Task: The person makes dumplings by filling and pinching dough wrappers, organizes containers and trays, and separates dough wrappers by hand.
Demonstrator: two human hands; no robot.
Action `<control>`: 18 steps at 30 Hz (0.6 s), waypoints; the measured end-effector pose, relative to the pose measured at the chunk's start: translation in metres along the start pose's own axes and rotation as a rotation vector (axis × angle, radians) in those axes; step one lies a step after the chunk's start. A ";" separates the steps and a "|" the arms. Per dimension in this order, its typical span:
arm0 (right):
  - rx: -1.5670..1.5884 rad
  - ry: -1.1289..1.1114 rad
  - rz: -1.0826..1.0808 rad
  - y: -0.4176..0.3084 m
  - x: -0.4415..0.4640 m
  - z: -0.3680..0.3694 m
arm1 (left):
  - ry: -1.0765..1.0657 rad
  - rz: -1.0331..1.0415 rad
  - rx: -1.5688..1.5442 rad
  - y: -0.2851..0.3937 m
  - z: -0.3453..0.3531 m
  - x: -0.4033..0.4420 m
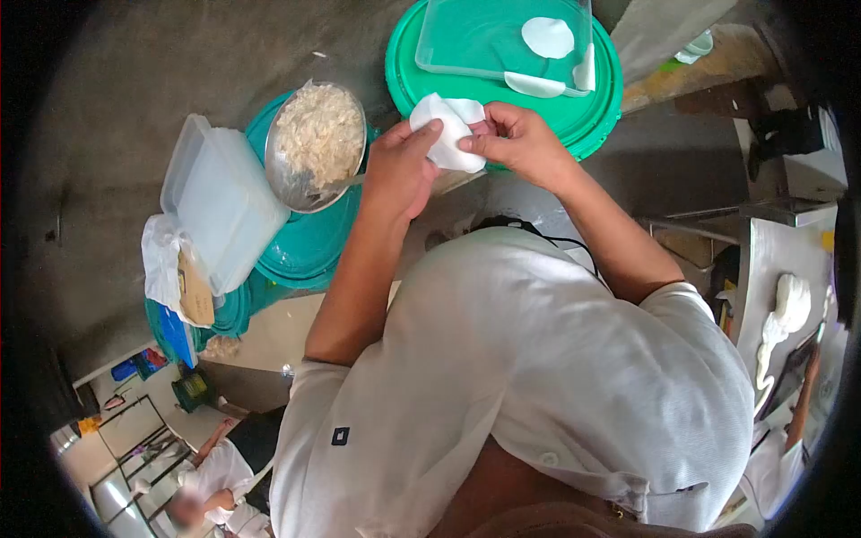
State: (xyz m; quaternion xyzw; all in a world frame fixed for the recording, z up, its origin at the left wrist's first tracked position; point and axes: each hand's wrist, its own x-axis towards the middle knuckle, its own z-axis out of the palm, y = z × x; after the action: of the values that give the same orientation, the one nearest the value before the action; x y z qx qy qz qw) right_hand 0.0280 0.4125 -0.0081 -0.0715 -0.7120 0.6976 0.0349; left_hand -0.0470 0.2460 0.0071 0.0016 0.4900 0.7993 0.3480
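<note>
White, thin, round wrappers [451, 143] are held between my two hands above the gap between the lids. My left hand [401, 168] pinches them on one side, thumb on top. From the other side my right hand [517, 146] grips them with thumb and fingers. Just beyond, a clear tray [466, 45] on a green lid [408, 81] has a loose white wrapper [547, 38] in it and others draped over its edge. Near my left hand, a metal bowl [296, 190] of pale shredded filling [316, 134] tilts on a teal lid, with a utensil handle sticking out.
Left of the bowl stand a translucent plastic container [229, 197] and a plastic bag with brown card [195, 291]. A person in white [224, 475] is at the lower left. At the right, another person's arm [804, 394] shows near a counter with white dough [789, 305].
</note>
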 end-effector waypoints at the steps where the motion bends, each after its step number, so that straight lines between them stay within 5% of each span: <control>1: -0.002 -0.010 -0.001 0.003 0.001 0.000 | -0.012 0.012 -0.004 0.000 -0.001 0.000; 7: -0.134 -0.111 0.086 0.002 0.000 -0.006 | -0.019 0.025 0.053 0.002 -0.004 -0.001; 18: -0.012 0.057 -0.029 -0.004 0.004 0.027 | -0.040 0.065 0.161 0.007 -0.016 0.006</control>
State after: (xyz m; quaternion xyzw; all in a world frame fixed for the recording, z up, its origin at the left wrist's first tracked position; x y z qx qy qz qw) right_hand 0.0194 0.3862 -0.0049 -0.0814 -0.7157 0.6906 0.0651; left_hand -0.0614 0.2347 0.0024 0.0615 0.5454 0.7679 0.3303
